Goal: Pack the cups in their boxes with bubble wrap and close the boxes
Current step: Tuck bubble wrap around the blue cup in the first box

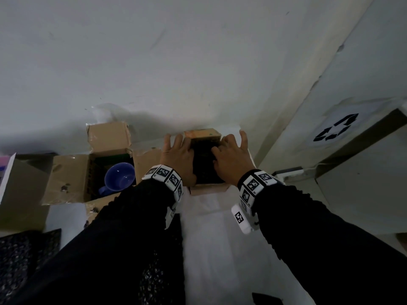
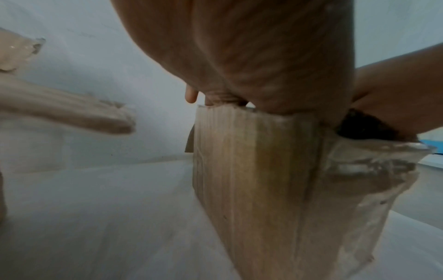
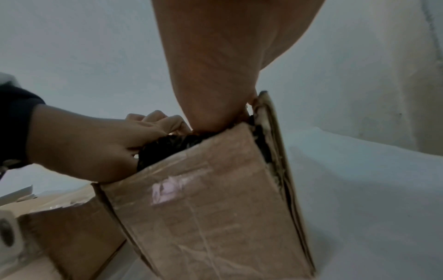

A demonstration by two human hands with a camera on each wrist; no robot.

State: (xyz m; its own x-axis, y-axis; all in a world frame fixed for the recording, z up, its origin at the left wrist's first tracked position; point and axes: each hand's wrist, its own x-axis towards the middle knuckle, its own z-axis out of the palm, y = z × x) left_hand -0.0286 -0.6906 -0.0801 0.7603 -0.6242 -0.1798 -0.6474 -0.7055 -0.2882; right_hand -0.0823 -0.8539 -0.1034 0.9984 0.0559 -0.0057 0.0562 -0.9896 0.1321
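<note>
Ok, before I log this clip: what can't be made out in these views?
- Contents of the small box: head view, both hands and dark wrap cover the opening; whether a cup is inside cannot be told.
- Left hand's fingertips: left wrist view, the palm blocks them.
- Blue cup handle: head view, partly behind the left sleeve.
- Label on the box side: right wrist view, blurred.
</note>
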